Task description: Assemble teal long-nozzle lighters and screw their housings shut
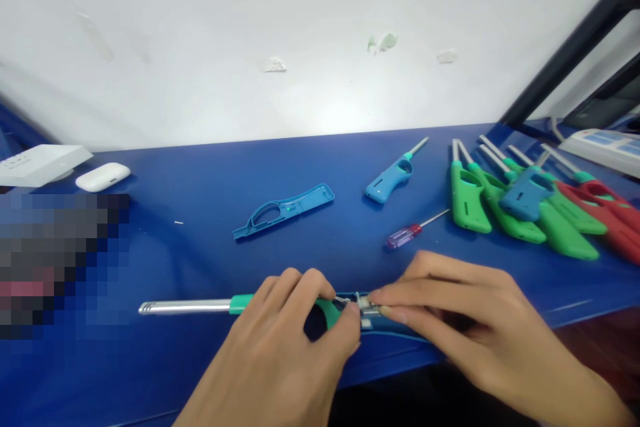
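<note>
A long-nosed gas lighter (185, 307) lies along the table's front edge, its silver tube pointing left and its blue handle opened up. My left hand (290, 340) is closed over the handle by the green trigger, thumb and forefinger pinched at the inner parts, where a thin wire shows. Inside the handle, the fingertips of my right hand (465, 310) pinch a small inner part, mostly covered by them. Beyond my hands lies the detached blue half-shell (307, 204), inner side up. A screwdriver (404, 237) with a clear purple-red handle rests behind my right hand.
A smaller blue lighter (384, 181) lies behind the screwdriver. At right are piled several green lighters (470, 203), another blue one and red ones (607, 213), near a white power strip (607, 147). A white earbud case (103, 177) and white box (47, 163) sit left.
</note>
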### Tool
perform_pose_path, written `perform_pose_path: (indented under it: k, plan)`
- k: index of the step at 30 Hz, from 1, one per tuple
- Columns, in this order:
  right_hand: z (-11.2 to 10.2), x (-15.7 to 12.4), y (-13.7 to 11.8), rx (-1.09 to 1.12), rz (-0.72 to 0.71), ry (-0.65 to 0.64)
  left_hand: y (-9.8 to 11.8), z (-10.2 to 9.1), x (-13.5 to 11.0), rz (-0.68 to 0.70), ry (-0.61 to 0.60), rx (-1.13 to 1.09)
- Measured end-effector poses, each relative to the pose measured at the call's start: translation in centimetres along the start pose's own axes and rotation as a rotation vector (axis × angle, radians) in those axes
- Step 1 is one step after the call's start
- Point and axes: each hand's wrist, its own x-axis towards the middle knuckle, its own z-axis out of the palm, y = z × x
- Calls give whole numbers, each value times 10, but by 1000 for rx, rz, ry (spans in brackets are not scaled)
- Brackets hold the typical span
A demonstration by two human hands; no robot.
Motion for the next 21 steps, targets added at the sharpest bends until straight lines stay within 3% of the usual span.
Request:
perform_pose_path:
  k: [7, 13, 17, 21]
  plan:
    - [0, 0, -3, -27, -28, 114, -2, -3, 0, 12, -43, 7]
    - [-5, 3, 0, 17, 273, 191, -2, -3, -2, 14, 0, 22]
    - [-7, 6, 3, 88, 365, 117, 0, -3, 2, -1, 38, 7]
    - [-7, 6, 6, 83, 307, 37, 1, -3, 3, -11, 61, -7]
